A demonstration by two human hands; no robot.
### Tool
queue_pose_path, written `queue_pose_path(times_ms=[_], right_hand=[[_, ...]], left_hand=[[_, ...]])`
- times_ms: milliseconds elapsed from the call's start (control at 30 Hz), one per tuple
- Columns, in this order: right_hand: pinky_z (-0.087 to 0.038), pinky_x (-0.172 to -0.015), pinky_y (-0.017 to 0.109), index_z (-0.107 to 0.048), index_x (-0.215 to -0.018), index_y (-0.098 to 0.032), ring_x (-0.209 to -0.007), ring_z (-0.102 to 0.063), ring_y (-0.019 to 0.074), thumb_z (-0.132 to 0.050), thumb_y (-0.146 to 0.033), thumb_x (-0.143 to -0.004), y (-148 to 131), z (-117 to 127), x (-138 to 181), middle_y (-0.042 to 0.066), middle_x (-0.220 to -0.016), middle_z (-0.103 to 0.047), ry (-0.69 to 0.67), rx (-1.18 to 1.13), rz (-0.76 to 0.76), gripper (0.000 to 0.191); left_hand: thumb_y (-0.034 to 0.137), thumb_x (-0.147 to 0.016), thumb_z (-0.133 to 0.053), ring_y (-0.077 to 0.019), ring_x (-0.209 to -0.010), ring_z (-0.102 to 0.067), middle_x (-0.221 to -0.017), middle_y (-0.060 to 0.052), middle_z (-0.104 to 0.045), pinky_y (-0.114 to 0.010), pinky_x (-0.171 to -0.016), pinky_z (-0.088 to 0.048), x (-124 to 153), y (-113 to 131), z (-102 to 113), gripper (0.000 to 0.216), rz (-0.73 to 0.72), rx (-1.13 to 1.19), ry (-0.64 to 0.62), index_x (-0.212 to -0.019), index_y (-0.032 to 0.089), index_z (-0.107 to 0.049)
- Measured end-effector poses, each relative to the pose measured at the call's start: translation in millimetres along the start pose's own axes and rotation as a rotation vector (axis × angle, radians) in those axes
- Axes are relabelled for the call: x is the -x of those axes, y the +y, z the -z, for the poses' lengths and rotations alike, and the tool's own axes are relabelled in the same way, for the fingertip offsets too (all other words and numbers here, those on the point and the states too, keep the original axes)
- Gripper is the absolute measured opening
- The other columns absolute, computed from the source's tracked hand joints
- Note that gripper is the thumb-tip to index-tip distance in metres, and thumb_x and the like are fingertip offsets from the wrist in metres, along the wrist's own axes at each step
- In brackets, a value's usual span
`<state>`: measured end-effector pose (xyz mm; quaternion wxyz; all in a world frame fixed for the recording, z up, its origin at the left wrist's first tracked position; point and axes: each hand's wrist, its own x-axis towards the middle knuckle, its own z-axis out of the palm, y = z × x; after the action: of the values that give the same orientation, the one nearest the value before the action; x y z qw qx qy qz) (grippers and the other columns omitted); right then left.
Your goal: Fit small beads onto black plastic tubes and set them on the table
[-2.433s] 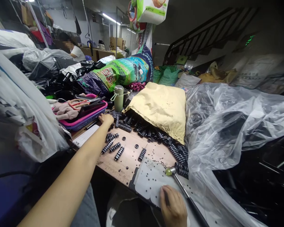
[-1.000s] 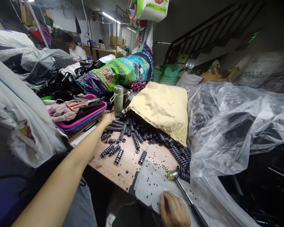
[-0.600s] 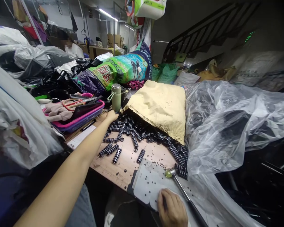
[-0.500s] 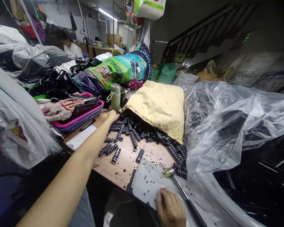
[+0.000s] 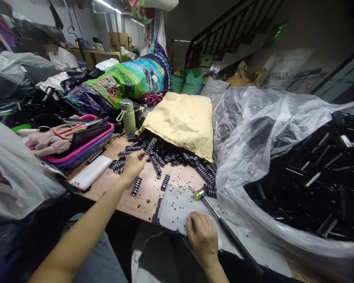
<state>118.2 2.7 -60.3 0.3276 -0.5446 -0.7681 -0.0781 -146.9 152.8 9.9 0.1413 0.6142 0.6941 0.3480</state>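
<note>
My left hand (image 5: pixel 134 164) is closed on one end of a small black cylinder with rows of pale dots (image 5: pixel 151 146), slightly blurred, held tilted over the pile. Similar dotted cylinders (image 5: pixel 157 165) lie heaped under the edge of a cream-coloured sack (image 5: pixel 179 118). Two more, a dotted cylinder (image 5: pixel 137 186) and another dotted cylinder (image 5: pixel 165 182), lie apart on the table, each with a thin metal pin. My right hand (image 5: pixel 203 235) rests with curled fingers on a grey board (image 5: pixel 172 214) strewn with tiny black rings; whatever its fingers hold is hidden. Beside it lies a hammer (image 5: pixel 215 214) with a yellowish face.
A pink and purple basket (image 5: pixel 76 157) with scissors and gloves stands at left, near a white phone-like slab (image 5: pixel 91 172). A green flask (image 5: pixel 128 118) stands behind the pile. At right, a clear plastic bag (image 5: pixel 238 157) spreads around many black parts.
My left hand has come back from beside the flask and now holds a dotted cylinder above the pile. The view has swung right; my right hand stays on the board.
</note>
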Motion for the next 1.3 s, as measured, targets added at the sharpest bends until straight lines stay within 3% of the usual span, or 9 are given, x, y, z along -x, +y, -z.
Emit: queue_pose_path(times_ms=[167,333,500,667,800,900,1067,1167,1300], right_hand=[[-0.045,-0.075,0.032,-0.055,-0.092,-0.016,-0.085,-0.057,0.0185,-0.050,-0.017,-0.081,12,26,-16,0.008,-0.089,-0.062,0.065,-0.094,-0.004,0.013],[-0.043,-0.080,0.034,-0.054,-0.097,-0.013,-0.091,-0.054,0.0202,-0.044,-0.027,-0.084,90,91,-57,0.011,-0.095,-0.060,0.385,0.282,-0.395,0.021],[-0.043,-0.070,0.034,-0.058,-0.095,-0.014,-0.092,-0.054,0.0249,-0.048,-0.033,-0.080,155,112,-91,0.013,-0.097,-0.060,-0.297,0.538,-0.780,0.026],[-0.042,-0.062,0.035,-0.063,-0.084,-0.006,-0.081,-0.058,0.0270,-0.054,-0.022,-0.073,174,100,-93,0.020,-0.081,-0.062,-0.313,0.562,-0.849,0.021],[-0.040,-0.071,0.040,-0.063,-0.097,-0.010,-0.092,-0.053,0.0283,-0.045,-0.016,-0.078,162,118,-80,0.017,-0.090,-0.064,-0.161,0.549,-0.708,0.027],[-0.040,-0.075,0.039,-0.062,-0.101,-0.016,-0.091,-0.054,0.0234,-0.041,-0.013,-0.081,131,135,-70,0.011,-0.095,-0.065,0.002,0.311,-0.277,0.030],[-0.042,-0.070,0.029,-0.062,-0.100,-0.028,-0.077,-0.055,0.0134,-0.041,-0.013,-0.083,54,126,-64,0.000,-0.089,-0.066,-0.459,-0.224,0.417,0.030],[-0.042,-0.080,0.033,-0.054,-0.114,-0.026,-0.093,-0.053,0.0163,-0.045,-0.014,-0.080,21,109,-59,0.004,-0.108,-0.060,-0.508,-0.243,0.359,0.036],[-0.033,-0.097,0.046,-0.022,-0.137,-0.015,-0.124,-0.030,0.0303,-0.069,-0.040,-0.060,-2,94,-45,0.016,-0.138,-0.029,-0.493,-0.252,0.111,0.093]], left_hand=[[0.023,-0.083,-0.044,-0.0186,-0.084,-0.058,-0.090,-0.007,-0.063,-0.033,-0.076,-0.047,124,25,-23,0.026,-0.285,0.010,-0.283,-0.103,0.016,-0.059],[0.023,-0.083,-0.045,-0.0234,-0.094,-0.050,-0.101,-0.012,-0.055,-0.037,-0.078,-0.043,153,45,-37,0.035,-0.384,-0.299,-0.268,-0.117,0.014,-0.050],[0.021,-0.084,-0.044,-0.0239,-0.088,-0.050,-0.094,-0.011,-0.055,-0.036,-0.071,-0.043,143,68,-66,0.040,-0.452,-0.451,-0.278,-0.124,0.016,-0.044],[0.014,-0.082,-0.042,-0.0213,-0.091,-0.051,-0.099,-0.011,-0.055,-0.035,-0.077,-0.043,144,63,-69,0.037,-0.387,-0.123,-0.312,-0.119,0.017,-0.047],[0.031,-0.076,-0.054,-0.0163,-0.078,-0.055,-0.098,-0.008,-0.054,-0.028,-0.067,-0.046,145,64,-52,0.035,0.035,0.525,-0.358,-0.108,0.017,-0.051],[0.037,-0.065,-0.065,-0.0083,-0.052,-0.048,-0.072,0.001,-0.052,-0.020,-0.048,-0.039,148,75,-40,0.043,0.339,0.894,-0.442,-0.100,0.015,-0.051],[0.042,-0.063,-0.067,-0.0031,-0.036,-0.032,-0.048,0.007,-0.042,-0.016,-0.035,-0.020,161,97,-24,0.036,0.467,0.947,-0.899,-0.078,0.012,-0.055],[0.036,-0.056,-0.074,-0.0023,-0.034,-0.030,-0.043,0.008,-0.039,-0.016,-0.034,-0.017,169,102,-23,0.033,0.499,0.941,-1.021,-0.067,0.013,-0.052],[0.036,-0.056,-0.074,-0.0026,-0.035,-0.033,-0.046,0.008,-0.041,-0.015,-0.034,-0.021,175,101,-32,0.035,0.548,0.994,-0.739,-0.069,0.015,-0.050]])
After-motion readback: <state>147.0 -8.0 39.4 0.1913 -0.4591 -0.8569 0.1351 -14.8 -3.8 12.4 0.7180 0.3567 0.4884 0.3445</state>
